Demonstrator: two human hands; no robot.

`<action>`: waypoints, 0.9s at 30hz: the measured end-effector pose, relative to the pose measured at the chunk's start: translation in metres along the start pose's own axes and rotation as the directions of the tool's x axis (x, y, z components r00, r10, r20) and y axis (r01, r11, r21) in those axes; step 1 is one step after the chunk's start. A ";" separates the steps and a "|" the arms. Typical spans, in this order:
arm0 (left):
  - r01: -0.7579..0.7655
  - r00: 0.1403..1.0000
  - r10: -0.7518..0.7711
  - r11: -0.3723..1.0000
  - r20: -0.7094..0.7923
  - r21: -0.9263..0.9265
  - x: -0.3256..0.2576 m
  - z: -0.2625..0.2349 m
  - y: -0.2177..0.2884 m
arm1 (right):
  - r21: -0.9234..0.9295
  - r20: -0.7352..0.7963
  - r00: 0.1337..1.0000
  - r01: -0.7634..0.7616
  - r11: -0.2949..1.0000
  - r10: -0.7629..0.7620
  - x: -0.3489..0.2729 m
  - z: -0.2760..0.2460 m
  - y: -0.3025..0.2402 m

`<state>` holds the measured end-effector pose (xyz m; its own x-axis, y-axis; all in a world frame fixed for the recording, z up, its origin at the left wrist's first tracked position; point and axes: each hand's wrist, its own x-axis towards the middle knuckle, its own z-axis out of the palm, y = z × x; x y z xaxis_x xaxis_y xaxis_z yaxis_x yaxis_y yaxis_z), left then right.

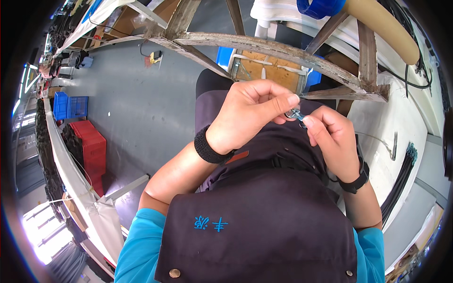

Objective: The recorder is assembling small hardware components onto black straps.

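Note:
Above my lap, both hands pinch one small shiny metal piece (296, 114) with a ring and a bluish strip; it is too small to name for certain. My left hand (257, 106) is closed on its ring end, thumb over bent fingers. Lower and to the right, my right hand (331, 137) is closed on the bluish end between thumb and forefinger. The fingertips hide part of the piece. On the white table to my right lies a bundle of black cords (396, 186) with teal ends. A thin metal tool (394, 146) is beside it.
A worn metal frame (264, 47) crosses in front of my knees, with a beige tube (387, 28) at the upper right. Beyond the frame is a wooden panel (271, 68). Red crates (89, 146) and blue crates (71, 106) stand on the grey floor at left.

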<state>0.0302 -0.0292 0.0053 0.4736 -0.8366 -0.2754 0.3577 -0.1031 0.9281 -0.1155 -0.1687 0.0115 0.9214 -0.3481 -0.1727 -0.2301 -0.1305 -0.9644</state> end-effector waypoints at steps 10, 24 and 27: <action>0.011 0.999 -0.012 0.999 -0.033 -0.046 -0.005 0.002 -0.003 | -0.233 -0.202 0.936 0.240 0.942 -0.289 -0.006 0.020 -0.005; 0.006 1.000 -0.004 0.974 0.009 -0.225 -0.007 -0.005 -0.009 | -0.598 0.055 0.849 0.449 0.664 -0.525 0.001 -0.001 -0.005; 0.025 0.999 -0.016 0.969 0.037 -0.246 -0.010 -0.007 -0.014 | -0.472 0.058 0.867 0.461 0.751 -0.495 0.009 -0.006 -0.008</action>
<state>0.0262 -0.0161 -0.0066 0.4375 -0.8543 -0.2805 0.5565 0.0122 0.8308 -0.1072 -0.1762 0.0192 0.9308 -0.1833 0.3163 0.1038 -0.6970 -0.7095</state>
